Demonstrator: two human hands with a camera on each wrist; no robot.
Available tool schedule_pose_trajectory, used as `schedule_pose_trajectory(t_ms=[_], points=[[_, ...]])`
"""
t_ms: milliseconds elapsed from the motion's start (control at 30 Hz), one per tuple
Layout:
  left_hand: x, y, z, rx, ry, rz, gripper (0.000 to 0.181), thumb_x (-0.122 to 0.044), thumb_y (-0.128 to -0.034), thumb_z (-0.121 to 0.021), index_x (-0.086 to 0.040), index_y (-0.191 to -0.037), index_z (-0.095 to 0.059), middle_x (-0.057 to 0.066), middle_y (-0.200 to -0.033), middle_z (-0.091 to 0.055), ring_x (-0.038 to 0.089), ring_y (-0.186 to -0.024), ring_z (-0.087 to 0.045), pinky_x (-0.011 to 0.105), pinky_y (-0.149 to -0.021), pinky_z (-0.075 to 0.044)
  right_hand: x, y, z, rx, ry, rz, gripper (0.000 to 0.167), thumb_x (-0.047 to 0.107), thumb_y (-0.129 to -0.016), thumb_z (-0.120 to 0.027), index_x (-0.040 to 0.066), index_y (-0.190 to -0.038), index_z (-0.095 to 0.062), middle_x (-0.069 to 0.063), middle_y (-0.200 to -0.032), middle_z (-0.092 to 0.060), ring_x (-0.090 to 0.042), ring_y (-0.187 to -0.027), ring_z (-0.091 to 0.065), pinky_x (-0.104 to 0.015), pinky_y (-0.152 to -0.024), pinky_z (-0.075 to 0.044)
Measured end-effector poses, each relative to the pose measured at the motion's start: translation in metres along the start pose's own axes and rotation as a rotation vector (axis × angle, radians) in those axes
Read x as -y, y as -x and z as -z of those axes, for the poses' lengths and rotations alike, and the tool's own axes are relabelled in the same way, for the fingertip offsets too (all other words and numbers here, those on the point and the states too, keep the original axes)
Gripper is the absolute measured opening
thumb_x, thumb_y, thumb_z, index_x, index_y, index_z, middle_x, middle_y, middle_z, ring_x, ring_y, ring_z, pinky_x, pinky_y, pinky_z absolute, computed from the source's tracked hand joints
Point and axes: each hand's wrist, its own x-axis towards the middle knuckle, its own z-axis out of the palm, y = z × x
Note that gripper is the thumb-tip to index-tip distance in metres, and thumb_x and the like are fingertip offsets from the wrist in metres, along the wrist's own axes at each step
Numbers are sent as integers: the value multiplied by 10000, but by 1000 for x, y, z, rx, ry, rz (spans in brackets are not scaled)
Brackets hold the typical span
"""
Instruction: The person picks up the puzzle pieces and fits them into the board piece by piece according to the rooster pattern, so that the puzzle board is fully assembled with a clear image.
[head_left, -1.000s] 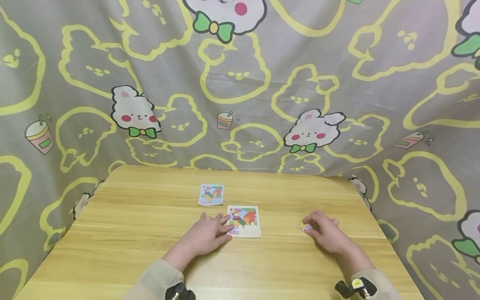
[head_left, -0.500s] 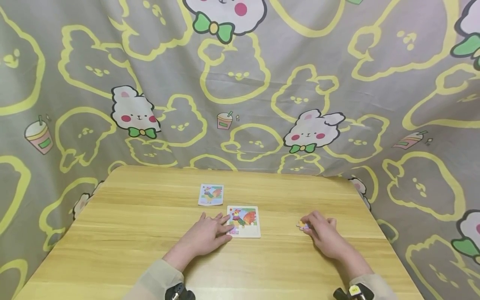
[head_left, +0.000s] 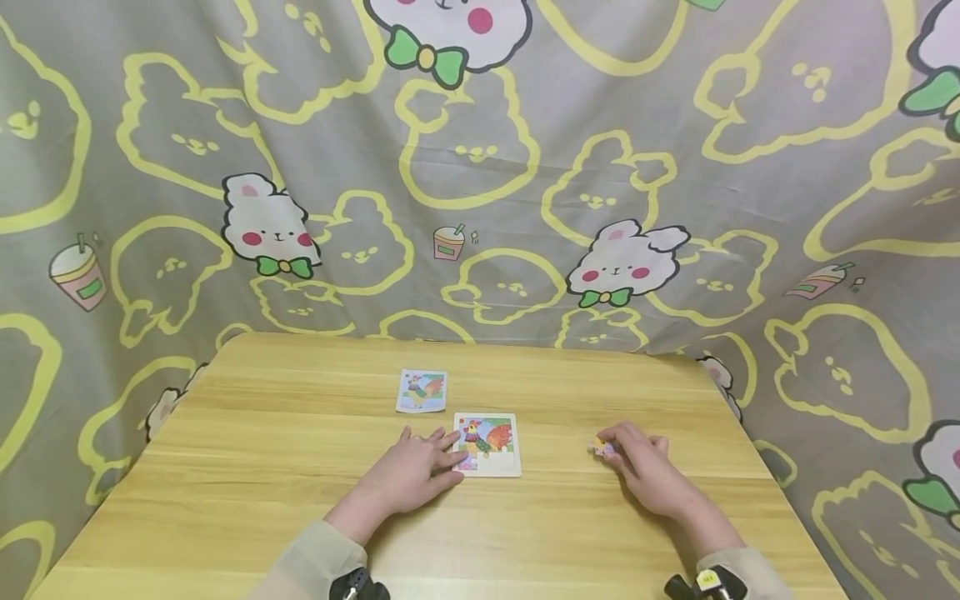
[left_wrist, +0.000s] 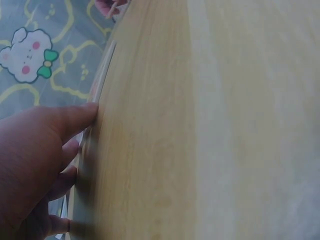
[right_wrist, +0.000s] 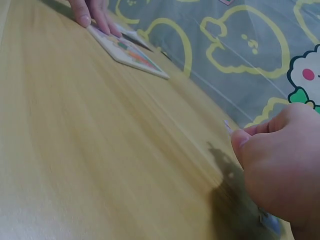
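Observation:
A jigsaw puzzle (head_left: 495,433) with a rooster picture lies in a white-rimmed tray in the middle of the table. Its lower right part shows bare white backing. My left hand (head_left: 412,468) rests with spread, extended fingers on the tray's left edge. Off to the right, my right hand (head_left: 648,467) pinches a small puzzle piece (head_left: 601,447) between thumb and fingers, coloured yellow and purple. In the right wrist view the piece (right_wrist: 228,127) sticks out past the thumb tip, above the tabletop and its shadow.
Behind the tray lies a paper card (head_left: 422,392) with the same rooster picture. The wooden table (head_left: 300,383) meets a patterned curtain (head_left: 480,167) at the back and sides. Under my right hand is a bluish thing (right_wrist: 270,221), partly hidden.
My right hand has shifted slightly left, and the puzzle piece in it has moved left and turned a little. The left hand, tray and card have stayed put.

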Motion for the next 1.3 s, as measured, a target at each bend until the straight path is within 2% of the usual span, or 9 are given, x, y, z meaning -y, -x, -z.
schedule_pose_trajectory(t_ms=[367,567,733,833,1067,1300], points=[[2,0,-2,-2,-37,-16,413,-406,-1065,-633,-188,-1406,-711,86,-1574,-515,379,-1468,-454,821,-1114,-230,19,-13,1,-6,-25,81,266,41,-1033,-656,46,-1295,-609,6,-1159,-629,-90,-976,-586,-452,-912,-226],[3,-1,-3,-6,-64,-32,416,-410,-1073,-615,-187,-1412,-707,89,-1575,-516,382,-1460,-465,827,-1103,-244,32,-22,-7,31,20,117,276,81,-1046,-651,52,-1316,-606,-11,-1203,-629,-142,-1063,-587,-443,-901,-246],[2,0,-2,-13,-54,-39,408,-390,-1073,-623,-171,-1406,-712,98,-1580,-514,380,-1460,-467,828,-1101,-248,44,-29,-16,36,34,133,277,106,-1051,-651,48,-1318,-608,-10,-1207,-634,-142,-1073,-589,-436,-913,-257],[1,1,-2,-12,-53,-39,404,-385,-1073,-624,-169,-1403,-714,100,-1581,-515,375,-1461,-467,826,-1101,-253,52,-35,-21,30,31,157,278,103,-1051,-649,35,-1317,-607,-22,-1204,-636,-154,-1072,-598,-444,-921,-270],[0,1,-1,-4,-58,-40,409,-389,-1076,-619,-172,-1410,-710,103,-1582,-516,370,-1465,-464,822,-1102,-260,68,-46,-32,87,-23,166,253,129,-1079,-609,40,-1316,-609,-17,-1222,-628,-146,-1099,-590,-456,-958,-262],[0,2,-1,-15,-53,-43,398,-377,-1073,-630,-172,-1404,-715,102,-1580,-517,366,-1459,-473,822,-1103,-258,78,-54,-44,115,-26,179,265,172,-1086,-602,58,-1325,-605,-11,-1233,-612,-146,-1129,-580,-473,-980,-252]])
